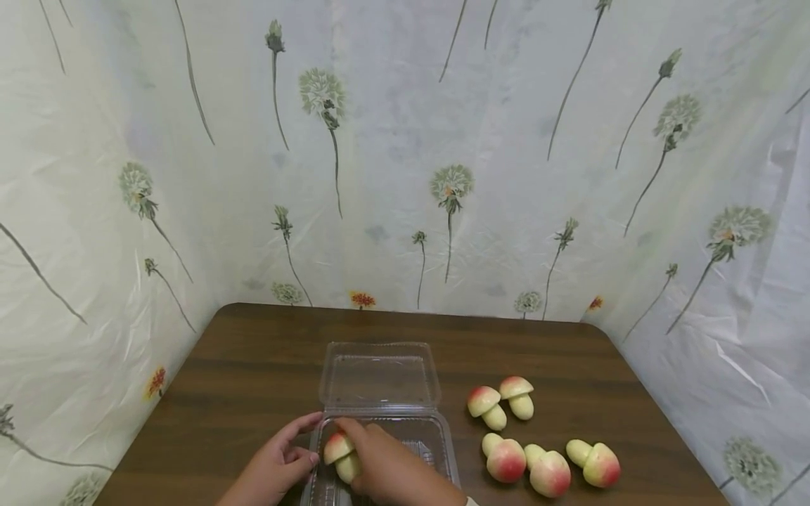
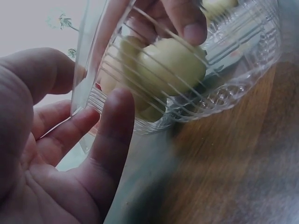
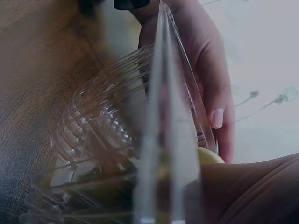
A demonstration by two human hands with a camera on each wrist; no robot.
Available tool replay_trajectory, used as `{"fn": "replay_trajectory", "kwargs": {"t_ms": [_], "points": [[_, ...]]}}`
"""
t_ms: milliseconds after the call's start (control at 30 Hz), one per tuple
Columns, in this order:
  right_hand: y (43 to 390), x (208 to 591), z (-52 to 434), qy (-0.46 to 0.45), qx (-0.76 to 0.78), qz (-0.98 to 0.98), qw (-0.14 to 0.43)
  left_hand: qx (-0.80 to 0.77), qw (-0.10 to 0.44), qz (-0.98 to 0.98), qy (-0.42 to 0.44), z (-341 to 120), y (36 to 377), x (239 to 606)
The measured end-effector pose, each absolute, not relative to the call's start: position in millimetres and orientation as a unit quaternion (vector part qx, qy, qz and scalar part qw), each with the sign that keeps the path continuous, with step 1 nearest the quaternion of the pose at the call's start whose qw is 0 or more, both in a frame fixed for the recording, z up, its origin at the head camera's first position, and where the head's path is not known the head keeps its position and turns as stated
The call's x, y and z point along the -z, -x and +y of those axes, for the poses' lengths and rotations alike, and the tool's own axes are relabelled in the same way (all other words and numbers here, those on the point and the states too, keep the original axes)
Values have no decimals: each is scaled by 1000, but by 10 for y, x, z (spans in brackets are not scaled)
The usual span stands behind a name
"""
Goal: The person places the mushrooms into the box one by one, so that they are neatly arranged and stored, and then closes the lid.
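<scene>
A clear ribbed plastic clamshell box [image 1: 386, 422] sits open near the front edge of the dark brown wooden table [image 1: 240, 365], its lid laid flat on the far side of the tray. The right hand [image 1: 386, 467] reaches into the tray from the near side, fingers curled round a mushroom-shaped toy with a red-and-cream cap and pale yellow stem [image 1: 342, 455], holding it at the tray's left end. From the left wrist view the same toy [image 2: 168, 63] shows pale through the ribbed wall of the box [image 2: 233, 88], with the right hand's fingertips [image 2: 191, 23] pressed on top of it; whether it already rests on the tray floor I cannot tell.

The left hand [image 1: 275, 464] lies just left of the box, its fingers relaxed and slightly bent, their tips touching the tray's left wall. In the left wrist view the palm [image 2: 51, 168] faces the box and the thumb lies against the ribbed corner, gripping nothing. The right wrist view looks along the edge of the box [image 3: 163, 140] and shows the left hand's fingers [image 3: 215, 93] resting on its outer side.

To the right of the box, five more mushroom toys of the same kind lie on the table: two [image 1: 500, 404] side by side nearer the lid, and three [image 1: 549, 465] in a row level with the tray. A white plastic sheet printed with dandelions [image 1: 405, 154] hangs behind the table and at both its sides.
</scene>
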State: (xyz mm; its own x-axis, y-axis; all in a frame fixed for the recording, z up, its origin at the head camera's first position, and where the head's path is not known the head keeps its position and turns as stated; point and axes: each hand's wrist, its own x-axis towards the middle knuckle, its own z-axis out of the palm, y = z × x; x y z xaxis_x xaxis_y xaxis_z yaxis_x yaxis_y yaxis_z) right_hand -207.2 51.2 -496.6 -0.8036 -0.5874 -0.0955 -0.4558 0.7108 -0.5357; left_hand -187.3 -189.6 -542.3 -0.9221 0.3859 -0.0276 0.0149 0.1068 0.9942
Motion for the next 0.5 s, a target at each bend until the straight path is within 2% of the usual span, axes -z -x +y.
{"fn": "replay_trajectory", "kwargs": {"t_ms": [133,500], "points": [[2077,4958,514,286,232,921,123,-652,138,731,-145,-1898,1878,5424],[2059,4926,501,245,265,921,150,-655,138,730,-142,-1901,1874,5426]]}}
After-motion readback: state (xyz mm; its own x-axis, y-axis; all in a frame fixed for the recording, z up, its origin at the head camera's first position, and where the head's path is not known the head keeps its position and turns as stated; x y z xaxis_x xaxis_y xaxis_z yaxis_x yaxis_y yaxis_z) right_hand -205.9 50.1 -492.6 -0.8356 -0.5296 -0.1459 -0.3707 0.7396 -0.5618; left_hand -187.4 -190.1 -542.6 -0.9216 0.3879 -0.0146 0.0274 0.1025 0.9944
